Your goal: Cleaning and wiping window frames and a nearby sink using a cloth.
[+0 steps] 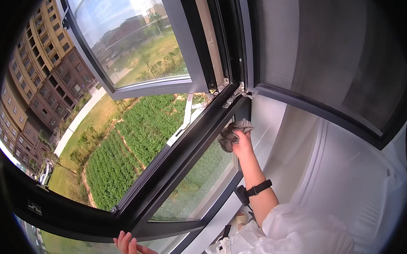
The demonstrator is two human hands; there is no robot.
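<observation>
My right hand (244,144) grips a crumpled grey-brown cloth (228,136). The cloth is by the upper right corner of the fixed lower pane (198,184), just under the dark window frame rail (175,159); whether it touches the glass cannot be told. At the bottom of the view, my left hand (136,248) is partly cut off, its bent fingers holding nothing. Its fingertips are nearest the lower left part of the frame, and contact with it is unclear. A black strap with a small device (255,191) circles my right forearm.
The glazed sash (141,88) stands swung outward on a metal hinge arm (187,121). A dark screen sash (326,64) is swung inward at the right, above a white wall and ledge (343,175). Outside, far below, are green plants (146,131) and a tall building (44,61).
</observation>
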